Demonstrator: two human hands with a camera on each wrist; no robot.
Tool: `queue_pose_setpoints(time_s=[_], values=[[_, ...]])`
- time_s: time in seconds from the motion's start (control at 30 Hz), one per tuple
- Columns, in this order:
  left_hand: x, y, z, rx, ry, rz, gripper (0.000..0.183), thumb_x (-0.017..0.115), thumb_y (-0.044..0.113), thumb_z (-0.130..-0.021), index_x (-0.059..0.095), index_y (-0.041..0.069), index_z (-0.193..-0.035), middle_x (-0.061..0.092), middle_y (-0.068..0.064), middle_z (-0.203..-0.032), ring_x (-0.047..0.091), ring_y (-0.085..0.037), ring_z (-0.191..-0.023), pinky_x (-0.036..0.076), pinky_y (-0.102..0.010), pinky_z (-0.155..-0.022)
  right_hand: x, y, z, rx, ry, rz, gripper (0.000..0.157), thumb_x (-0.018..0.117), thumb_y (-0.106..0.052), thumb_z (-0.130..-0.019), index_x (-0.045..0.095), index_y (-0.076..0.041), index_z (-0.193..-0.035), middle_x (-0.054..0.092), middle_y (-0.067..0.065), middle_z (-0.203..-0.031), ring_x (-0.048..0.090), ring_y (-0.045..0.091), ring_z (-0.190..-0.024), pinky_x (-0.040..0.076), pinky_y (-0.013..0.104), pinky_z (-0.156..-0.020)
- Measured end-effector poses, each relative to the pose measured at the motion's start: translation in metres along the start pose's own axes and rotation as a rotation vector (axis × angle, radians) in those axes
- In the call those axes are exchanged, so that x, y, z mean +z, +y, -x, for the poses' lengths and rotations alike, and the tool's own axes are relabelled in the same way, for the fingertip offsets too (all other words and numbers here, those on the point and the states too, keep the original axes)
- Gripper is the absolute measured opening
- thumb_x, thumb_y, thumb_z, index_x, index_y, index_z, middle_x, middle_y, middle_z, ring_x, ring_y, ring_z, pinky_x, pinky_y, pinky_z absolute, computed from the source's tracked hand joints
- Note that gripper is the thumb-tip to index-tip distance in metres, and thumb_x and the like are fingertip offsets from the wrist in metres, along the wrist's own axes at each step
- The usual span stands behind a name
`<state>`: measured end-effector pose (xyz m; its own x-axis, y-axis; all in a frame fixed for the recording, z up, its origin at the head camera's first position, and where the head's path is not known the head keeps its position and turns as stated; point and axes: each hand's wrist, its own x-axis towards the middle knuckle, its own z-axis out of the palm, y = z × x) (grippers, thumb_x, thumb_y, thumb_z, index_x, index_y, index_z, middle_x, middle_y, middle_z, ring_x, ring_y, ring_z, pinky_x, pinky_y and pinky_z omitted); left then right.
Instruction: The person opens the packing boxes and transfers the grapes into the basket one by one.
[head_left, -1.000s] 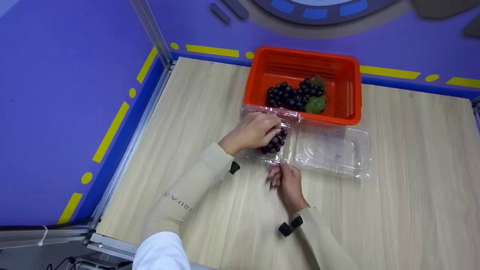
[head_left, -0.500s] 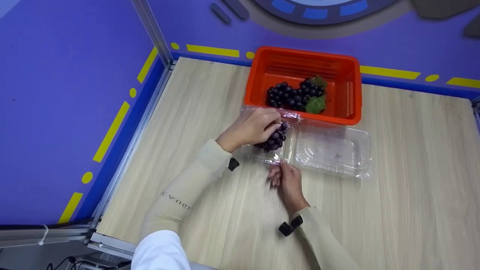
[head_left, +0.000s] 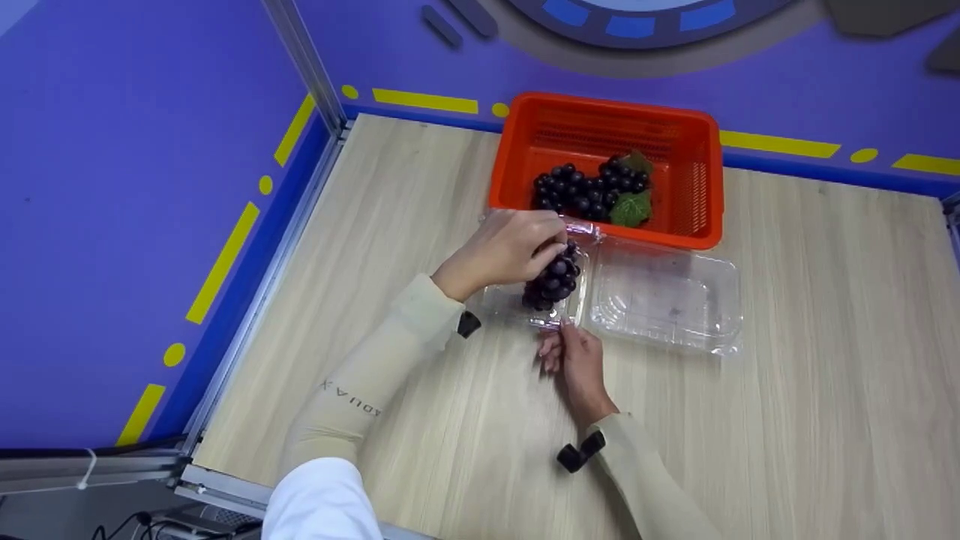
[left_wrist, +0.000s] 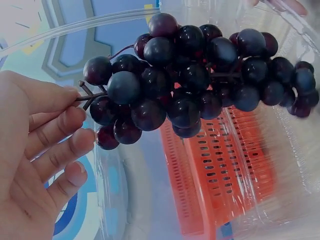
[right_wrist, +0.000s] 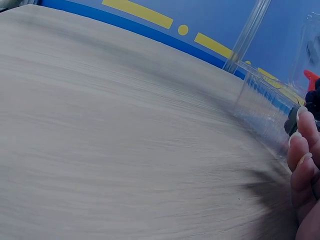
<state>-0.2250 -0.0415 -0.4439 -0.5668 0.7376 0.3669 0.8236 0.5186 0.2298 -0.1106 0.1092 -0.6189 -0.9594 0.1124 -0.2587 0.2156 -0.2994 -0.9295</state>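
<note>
My left hand [head_left: 504, 251] pinches the stem of a dark purple grape bunch [head_left: 553, 282] between thumb and forefinger. In the left wrist view the bunch [left_wrist: 175, 75] stretches out sideways from the fingertips, its grapes over a clear plastic clamshell container [head_left: 504, 306]. The container's lid [head_left: 667, 304] lies folded out to the right. At the container's front rim, my right hand [head_left: 583, 367] holds the edge with thumb and fingertip, its other fingers curled below. Only those curled fingers [right_wrist: 302, 170] show at the right of the right wrist view.
An orange-red basket [head_left: 709, 180] stands right behind the container, against the blue wall. Inside it lie more dark grapes [head_left: 592, 191] with green leaves [head_left: 631, 209]. A metal frame post [head_left: 300, 60] rises at the back left corner of the wooden tabletop [head_left: 840, 360].
The left hand has risen slightly away from me with the stem, and more of the grape bunch shows below it. The right hand stays at the container's front rim.
</note>
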Motion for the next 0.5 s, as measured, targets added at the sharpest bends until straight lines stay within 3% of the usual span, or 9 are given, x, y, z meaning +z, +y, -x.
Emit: queue_pose_setpoints(time_s=[0.5], values=[[-0.012,0.008,-0.004,0.022,0.015,0.016,0.015,0.054,0.022,-0.098,0.064,0.014,-0.091,0.063,0.001,-0.083,0.052,-0.013,-0.061,0.039,-0.025,-0.054,0.000,0.002,-0.001,-0.001,0.003,-0.006,0.051,0.038,-0.025,-0.105,0.059,0.021,-0.095,0.059,0.002,-0.054,0.051,0.010,-0.039,0.040,0.023,-0.038]])
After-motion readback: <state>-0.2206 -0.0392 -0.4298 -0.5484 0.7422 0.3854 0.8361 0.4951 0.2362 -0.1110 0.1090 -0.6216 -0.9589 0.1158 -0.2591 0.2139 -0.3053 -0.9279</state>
